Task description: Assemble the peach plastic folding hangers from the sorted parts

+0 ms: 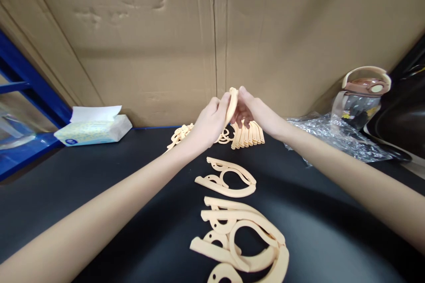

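The left hand (210, 119) grasps a pale curved piece (233, 104) near its upper end, at 12 o'clock, raised over the far side of the black table (149, 168). The right hand (259, 108) is close at its 3 o'clock side with bent fingers; I cannot tell if it grips the piece too.

The piece looks like smooth plastic, so I judge it light and rather stiff, perhaps a little slippery. The thick arm seems the safer hold; thin rings and hooks, as on the single hanger (235, 193) at 6 o'clock, may bend or crack. From this hanger, similar arms (247, 136) lie at 1 o'clock.
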`<act>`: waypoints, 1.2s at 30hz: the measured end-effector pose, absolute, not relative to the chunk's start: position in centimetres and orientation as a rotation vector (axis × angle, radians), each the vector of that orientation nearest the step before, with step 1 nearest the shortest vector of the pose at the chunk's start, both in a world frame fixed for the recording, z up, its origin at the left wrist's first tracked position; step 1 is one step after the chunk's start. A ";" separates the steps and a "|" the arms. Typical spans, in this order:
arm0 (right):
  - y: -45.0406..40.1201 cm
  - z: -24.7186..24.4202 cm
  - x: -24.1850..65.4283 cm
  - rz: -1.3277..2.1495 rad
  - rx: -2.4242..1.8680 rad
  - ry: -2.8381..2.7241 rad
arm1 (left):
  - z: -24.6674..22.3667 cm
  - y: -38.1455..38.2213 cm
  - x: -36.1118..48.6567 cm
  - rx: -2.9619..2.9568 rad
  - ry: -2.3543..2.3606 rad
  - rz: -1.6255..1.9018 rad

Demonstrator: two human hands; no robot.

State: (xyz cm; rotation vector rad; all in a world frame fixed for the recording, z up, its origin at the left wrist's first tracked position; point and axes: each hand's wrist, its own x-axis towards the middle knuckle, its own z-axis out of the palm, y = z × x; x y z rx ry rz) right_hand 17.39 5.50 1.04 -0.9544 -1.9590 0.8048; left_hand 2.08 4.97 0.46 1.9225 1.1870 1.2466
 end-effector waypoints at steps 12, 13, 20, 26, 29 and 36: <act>5.1 1.7 17.7 0.695 -0.892 -1.709 | 2.5 4.2 0.0 1.888 1.062 1.343; 5.3 1.8 18.0 0.658 -0.888 -1.738 | 2.5 4.5 -0.3 1.907 1.082 1.360; 5.6 2.3 18.9 0.661 -1.004 -1.804 | 2.0 5.3 -1.0 1.920 1.100 1.299; 5.4 2.0 18.5 0.557 -0.955 -1.820 | 2.0 5.0 -0.8 1.945 1.068 1.170; 4.5 2.1 18.3 0.066 -1.096 -1.976 | 2.0 4.7 -0.4 1.956 1.032 1.142; 3.5 1.6 17.7 -0.805 -1.600 -2.320 | 1.5 3.6 0.9 1.802 0.898 1.008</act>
